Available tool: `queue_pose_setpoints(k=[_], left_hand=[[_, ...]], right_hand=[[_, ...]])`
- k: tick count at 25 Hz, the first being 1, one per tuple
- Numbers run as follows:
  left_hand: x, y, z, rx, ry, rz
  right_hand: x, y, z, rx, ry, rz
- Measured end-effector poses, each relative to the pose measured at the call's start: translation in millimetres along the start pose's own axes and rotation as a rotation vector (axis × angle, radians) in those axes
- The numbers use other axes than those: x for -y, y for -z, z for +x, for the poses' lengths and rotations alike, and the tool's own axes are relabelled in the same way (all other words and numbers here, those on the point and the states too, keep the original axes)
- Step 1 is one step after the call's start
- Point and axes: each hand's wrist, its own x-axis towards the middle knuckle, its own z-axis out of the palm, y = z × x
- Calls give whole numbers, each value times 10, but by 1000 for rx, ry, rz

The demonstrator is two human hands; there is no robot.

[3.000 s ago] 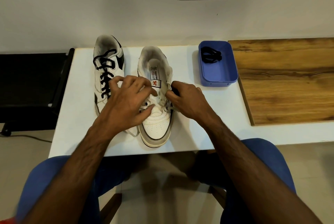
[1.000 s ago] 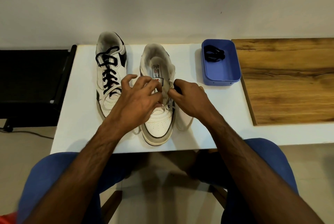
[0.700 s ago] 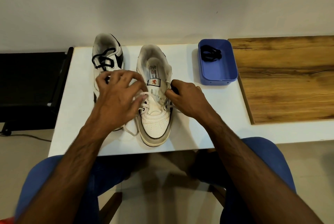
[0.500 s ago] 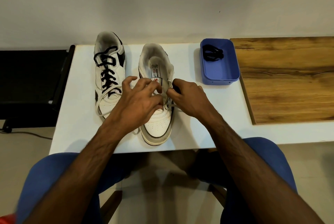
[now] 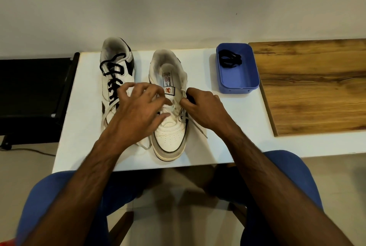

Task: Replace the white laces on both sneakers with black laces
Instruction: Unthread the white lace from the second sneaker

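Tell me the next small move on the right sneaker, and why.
Probably pull the white lace out of the next eyelet. It is still threaded low on the right sneaker, ends loose on the table, while the right hand pinches the eyelet edge and the left hand is at the crossings.

The white leather sneaker with the open tongue [image 5: 170,107] is showing a printed insole label [image 5: 167,79] with what looks like a small flag, its lettering too blurred to read; its tongue tag [image 5: 169,90] is bearing an orange emblem.
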Motion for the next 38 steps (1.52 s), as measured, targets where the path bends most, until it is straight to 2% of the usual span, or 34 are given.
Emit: queue_pose_setpoints(k=[2, 5, 9, 13, 19, 24, 32, 36, 38], left_hand=[[-96, -90, 41, 48, -61, 12], [-53, -24, 49, -20, -83, 33], [164, 160, -55, -157, 81, 18], [246, 158, -82, -128, 179, -6], [-102, -97, 15, 50, -77, -56], [-172, -140, 48, 41, 36, -164], [73, 129, -16, -98, 65, 15], [420, 295, -109, -248, 345, -48], [452, 309, -120, -288, 353, -220]], right_hand=[[7, 2, 6, -1, -2, -3], [22, 11, 0, 7, -11, -7], [6, 16, -2, 8, -14, -21], [7, 13, 2, 10, -13, -21], [27, 14, -7, 3, -15, -5], [26, 4, -5, 5, -16, -2], [58, 43, -28, 43, -47, -8], [25, 53, -19, 31, -70, 14], [29, 21, -14, 31, -62, 22]])
